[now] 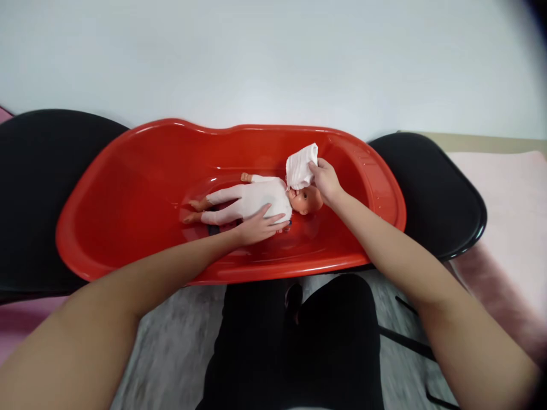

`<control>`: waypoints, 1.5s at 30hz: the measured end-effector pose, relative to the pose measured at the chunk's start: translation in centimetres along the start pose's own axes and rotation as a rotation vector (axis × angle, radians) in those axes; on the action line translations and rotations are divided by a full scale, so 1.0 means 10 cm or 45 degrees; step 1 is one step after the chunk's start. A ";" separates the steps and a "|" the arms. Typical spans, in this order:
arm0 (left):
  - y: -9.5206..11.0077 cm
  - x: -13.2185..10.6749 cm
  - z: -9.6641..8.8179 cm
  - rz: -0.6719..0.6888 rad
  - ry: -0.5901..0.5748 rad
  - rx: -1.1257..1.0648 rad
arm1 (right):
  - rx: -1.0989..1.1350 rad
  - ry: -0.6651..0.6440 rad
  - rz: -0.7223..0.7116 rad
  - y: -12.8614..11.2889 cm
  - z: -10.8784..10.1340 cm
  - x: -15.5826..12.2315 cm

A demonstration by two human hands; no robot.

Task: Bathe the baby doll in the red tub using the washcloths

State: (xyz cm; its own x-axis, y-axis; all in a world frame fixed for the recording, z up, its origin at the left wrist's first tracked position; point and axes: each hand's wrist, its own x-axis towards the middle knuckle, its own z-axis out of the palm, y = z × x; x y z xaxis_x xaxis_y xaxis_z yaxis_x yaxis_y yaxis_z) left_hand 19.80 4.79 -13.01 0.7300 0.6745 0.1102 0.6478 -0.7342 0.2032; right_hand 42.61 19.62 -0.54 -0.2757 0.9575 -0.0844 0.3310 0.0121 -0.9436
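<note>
A baby doll [250, 199] in a pale pink suit lies on its back in a red plastic baby tub [137, 188], head to the right. My left hand [258, 225] rests flat on the doll's chest, fingers stretched out. My right hand [325, 179] is closed on a small white cloth [301, 165], holding it just above the doll's face.
The tub sits across two black chair seats, the left seat [38, 188] and the right seat [431, 193]. A pink mat [504, 210] lies at the right. My legs in black trousers [299, 347] are below the tub over grey floor. A white wall stands behind.
</note>
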 end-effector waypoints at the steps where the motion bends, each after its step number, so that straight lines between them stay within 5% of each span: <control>1: 0.01 0.00 -0.02 -0.002 -0.003 0.025 | 0.025 0.011 0.002 0.01 -0.01 0.01; 12: -0.23 -0.09 -0.20 -0.147 -0.074 0.516 | 0.156 0.209 -0.122 0.27 0.04 0.13; 18: -0.28 -0.11 -0.38 -0.234 0.039 0.537 | -0.315 0.219 -0.421 0.27 -0.04 0.07; 21: -0.31 -0.06 -0.48 -0.307 0.057 0.509 | -0.755 0.020 -0.861 0.22 -0.04 -0.01; 26: -0.35 0.06 -0.58 -0.556 0.023 0.492 | -1.364 -0.756 -1.976 0.41 0.18 -0.10; 29: -0.34 0.06 -0.65 -0.521 0.079 0.496 | -1.491 -0.903 -2.346 0.69 0.41 -0.10; 36: -0.28 0.07 -0.81 -0.544 0.146 0.599 | -1.916 -0.704 -2.145 1.02 0.76 0.31; 41: -0.26 0.10 -0.82 -0.544 0.151 0.566 | -2.086 -0.892 -1.919 1.16 0.88 0.45; 45: -0.28 0.10 -0.80 -0.528 0.153 0.560 | -1.938 -0.952 -1.871 1.28 0.86 0.40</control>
State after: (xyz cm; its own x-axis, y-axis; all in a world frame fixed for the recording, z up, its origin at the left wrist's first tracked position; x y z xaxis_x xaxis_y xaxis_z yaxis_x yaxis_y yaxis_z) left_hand 16.94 8.15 -5.65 0.3847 0.8960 0.2220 0.9204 -0.3543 -0.1650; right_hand 38.02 21.09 -15.68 -0.9680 -0.1662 -0.1879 -0.2300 0.8872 0.3999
